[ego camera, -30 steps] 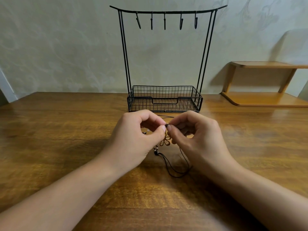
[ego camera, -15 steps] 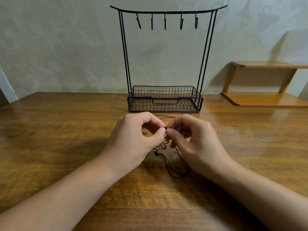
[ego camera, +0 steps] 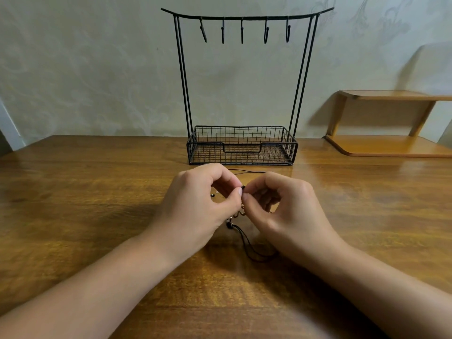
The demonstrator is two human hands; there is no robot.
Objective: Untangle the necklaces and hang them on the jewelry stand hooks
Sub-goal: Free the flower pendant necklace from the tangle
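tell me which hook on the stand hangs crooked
The leftmost hook of the five. It slants down to the right, while the other four hang straight down from the stand's top bar.

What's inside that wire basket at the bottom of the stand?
Nothing shows inside the basket: only its mesh floor and the table through it. The front wall partly screens the floor, so something tiny could be missed.

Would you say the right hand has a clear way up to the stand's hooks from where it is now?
Probably yes: nothing stands between the right hand and the empty hooks except the low wire basket. But it is pinching the tangled necklaces, as is the left hand.
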